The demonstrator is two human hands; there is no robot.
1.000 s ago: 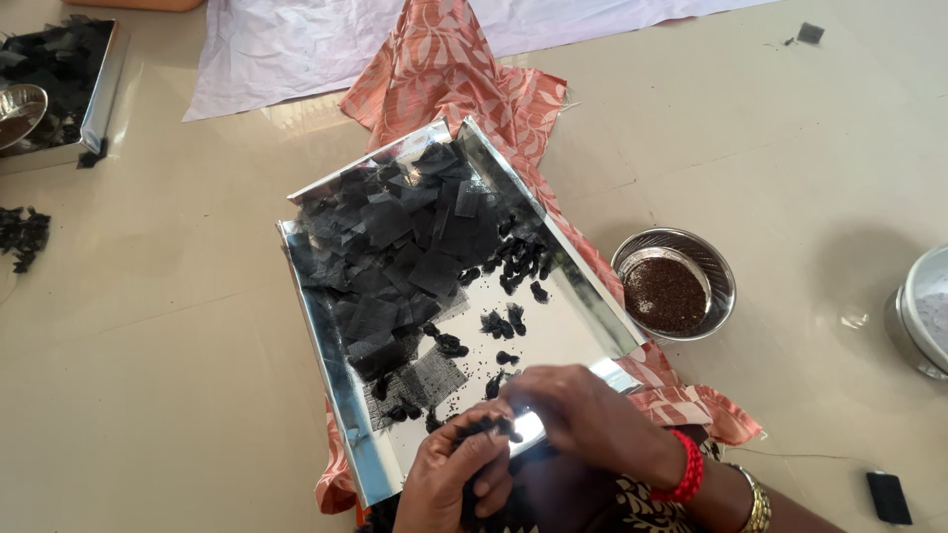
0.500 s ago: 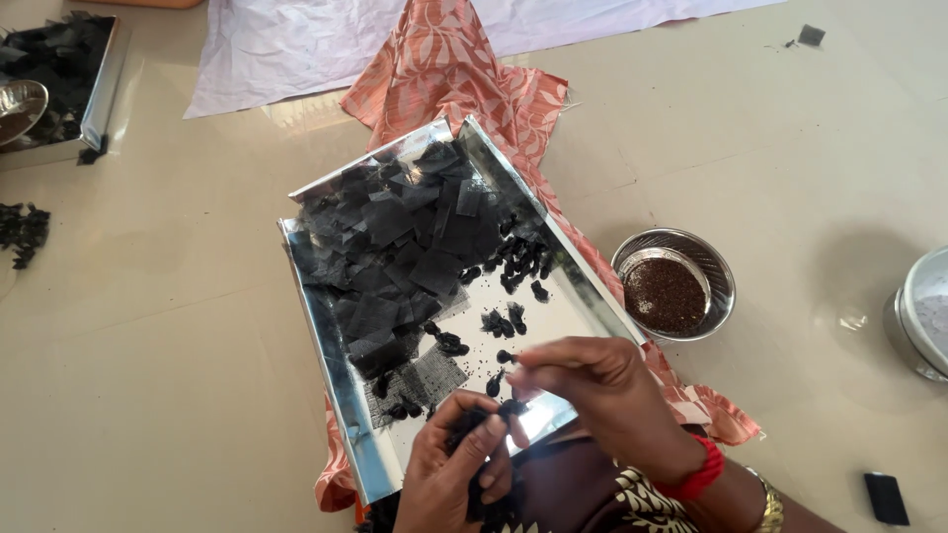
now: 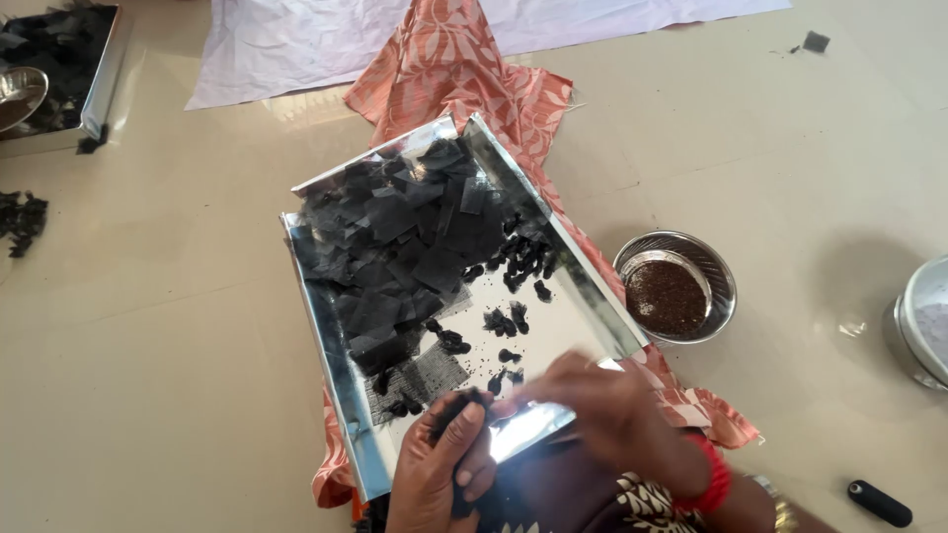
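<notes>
Two hands at tray point(image 3: 331, 326) near edge | left hand point(image 3: 444, 474) pinching black mesh piece point(image 3: 456, 407) | right hand point(image 3: 602, 415) blurred, grip unclear

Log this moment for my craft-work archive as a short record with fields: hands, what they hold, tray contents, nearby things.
left hand: pinching a small black mesh piece at the tray's near edge
right hand: blurred, fingertips meeting the left hand's at that piece
tray: shiny rectangular metal tray resting on orange patterned cloth
tray contents: pile of black mesh squares, small black twisted bundles
nearby: small steel bowl of dark brown granules, white cloth
</notes>
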